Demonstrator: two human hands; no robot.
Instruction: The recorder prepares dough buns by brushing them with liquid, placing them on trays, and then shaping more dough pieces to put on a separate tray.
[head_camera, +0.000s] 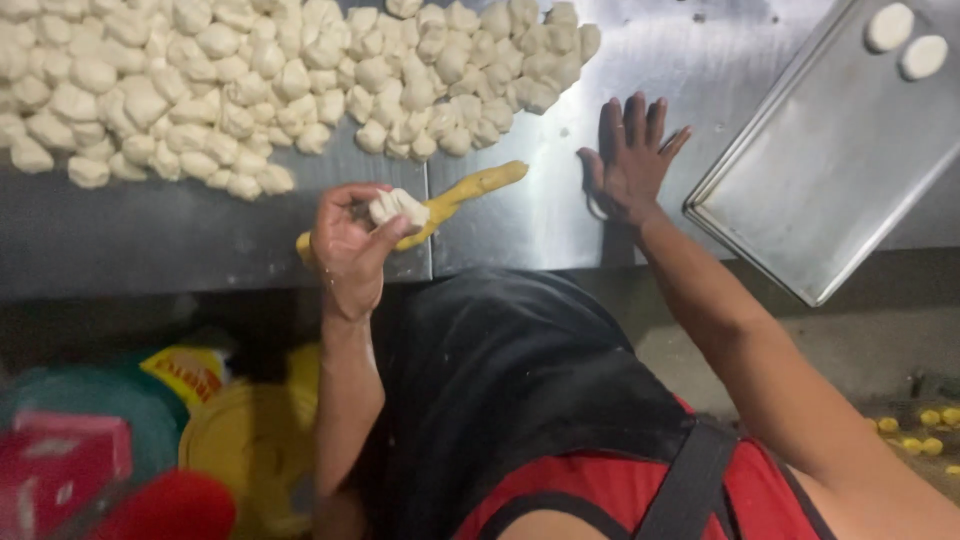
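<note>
The left hand's (350, 245) fingers (385, 238) are pinching a small white dough piece (398, 206) above a yellow dough roll (460, 196) lying on the steel table (200, 235). The right hand (628, 160) is resting flat beside it, fingers (640, 115) spread, between the heap of dough pieces (250, 80) and a metal tray (820, 170) carrying two dough discs (905, 42).

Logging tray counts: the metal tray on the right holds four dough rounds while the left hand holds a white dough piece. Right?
Not quite. The head view shows only two dough rounds on the metal tray; the left hand does hold a white dough piece.
</note>
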